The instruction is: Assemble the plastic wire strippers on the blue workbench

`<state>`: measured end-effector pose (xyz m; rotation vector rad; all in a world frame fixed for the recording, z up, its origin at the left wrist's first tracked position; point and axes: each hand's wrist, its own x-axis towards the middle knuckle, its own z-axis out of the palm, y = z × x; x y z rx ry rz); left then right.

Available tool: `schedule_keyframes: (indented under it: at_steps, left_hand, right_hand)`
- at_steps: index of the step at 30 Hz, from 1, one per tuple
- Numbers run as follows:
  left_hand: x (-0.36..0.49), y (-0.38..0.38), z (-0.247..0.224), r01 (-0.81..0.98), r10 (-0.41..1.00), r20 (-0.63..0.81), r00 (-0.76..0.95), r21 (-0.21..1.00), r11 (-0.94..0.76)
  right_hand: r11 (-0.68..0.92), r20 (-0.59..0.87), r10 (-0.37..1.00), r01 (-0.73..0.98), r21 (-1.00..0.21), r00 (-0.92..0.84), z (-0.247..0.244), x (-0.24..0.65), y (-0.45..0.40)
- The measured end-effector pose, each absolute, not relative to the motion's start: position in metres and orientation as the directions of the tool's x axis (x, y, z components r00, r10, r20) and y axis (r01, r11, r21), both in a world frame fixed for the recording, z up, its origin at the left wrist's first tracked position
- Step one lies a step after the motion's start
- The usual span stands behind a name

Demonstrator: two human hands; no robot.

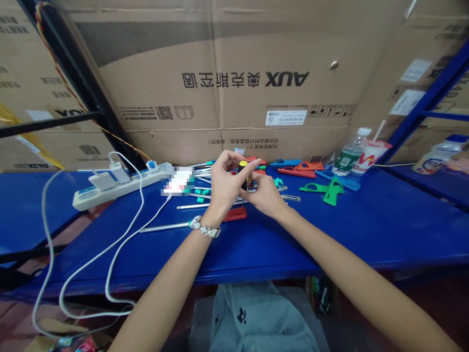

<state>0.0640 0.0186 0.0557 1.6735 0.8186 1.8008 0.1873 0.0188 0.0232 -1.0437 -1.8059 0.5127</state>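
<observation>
A short black-and-yellow screwdriver (243, 167) stands roughly upright between my hands, its thin shaft pointing down. My left hand (226, 182) is closed about the handle from the left, thumb across near the yellow top. From the right, my right hand (266, 194) pinches lower on the handle. Below them a red plastic piece (236, 214) lies on the blue table (293, 234); whether the tip sits in it, I cannot tell. Metal rods (194, 206) and small green plastic parts (201, 199) lie behind and left of my hands.
Green plastic pieces (331, 190), red ones (302, 168) and blue ones (286, 162) lie at the back right, near a bottle (346, 159) and a cup (366, 156). At left are a white power strip (120, 185), loose cables (141, 195) and a blurred-out device (178, 181). Cardboard (154, 142) stands behind.
</observation>
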Motion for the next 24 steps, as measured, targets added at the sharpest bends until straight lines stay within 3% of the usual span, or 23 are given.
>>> schedule_keyframes:
  at_steps: [3, 7, 10, 15, 18, 21, 24]
  left_hand:
    - [0.06, 0.018, 0.057, -0.046, 0.752, 0.656, 0.058, 0.754, -0.655]
    - [0.046, 0.02, 0.059, -0.026, 0.738, 0.627, 0.251, 0.766, -0.642]
    - [0.046, 0.02, 0.057, 0.004, 0.755, 0.626, 0.196, 0.769, -0.639]
    - [0.058, 0.019, 0.052, 0.024, 0.741, 0.67, -0.046, 0.742, -0.67]
    - [0.057, 0.017, 0.053, -0.026, 0.763, 0.643, 0.066, 0.766, -0.642]
    - [0.05, 0.016, 0.056, -0.036, 0.743, 0.626, 0.238, 0.77, -0.637]
    - [0.049, 0.017, 0.056, -0.047, 0.731, 0.626, 0.272, 0.767, -0.64]
  right_hand:
    - [0.535, 0.53, 0.835, 0.441, -0.721, -0.146, 0.023, 0.187, 0.018]
    - [0.612, 0.509, 0.772, 0.227, -0.758, -0.38, 0.034, 0.197, 0.015]
    - [0.614, 0.501, 0.762, 0.211, -0.76, -0.41, 0.037, 0.199, 0.016]
    - [0.576, 0.541, 0.817, 0.323, -0.751, -0.198, 0.024, 0.188, 0.02]
    - [0.572, 0.555, 0.816, 0.353, -0.74, -0.159, 0.022, 0.186, 0.018]
    - [0.594, 0.516, 0.794, 0.225, -0.773, -0.322, 0.028, 0.193, 0.016]
    - [0.566, 0.458, 0.763, 0.13, -0.814, -0.455, 0.034, 0.199, 0.016]
